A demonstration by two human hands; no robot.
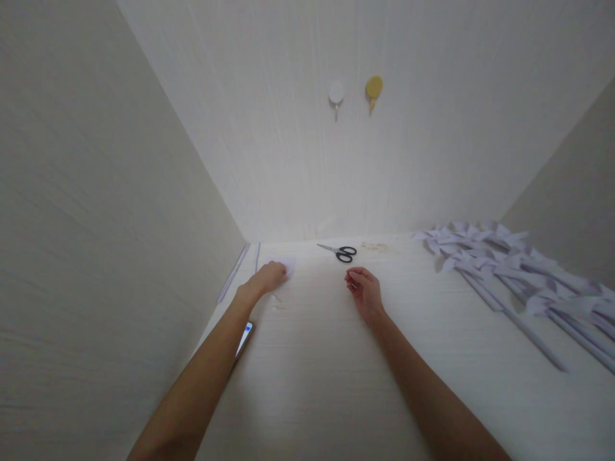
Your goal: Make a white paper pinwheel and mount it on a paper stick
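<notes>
paper (291,262) | pale lilac-white | lying on white tabletop (307,365) | partly hidden by left hand (275,274)

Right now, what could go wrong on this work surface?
The scissors lie with their tip toward the left hand's side; a careless sweep might meet it.
The phone, partly hidden by the left arm, could get knocked.
An outward swing of the right arm might crumple the paper pinwheels.

Dim, greyish light; we cannot tell its source. Back wall (298,166) pale, left wall (106,224) duller. Soft shadow on table (307,358) beside left arm (192,384). Phone (245,334) screen glows. We note fine detail smeared, papers (461,246) soft, wide-angle stretch toward the edges.
</notes>
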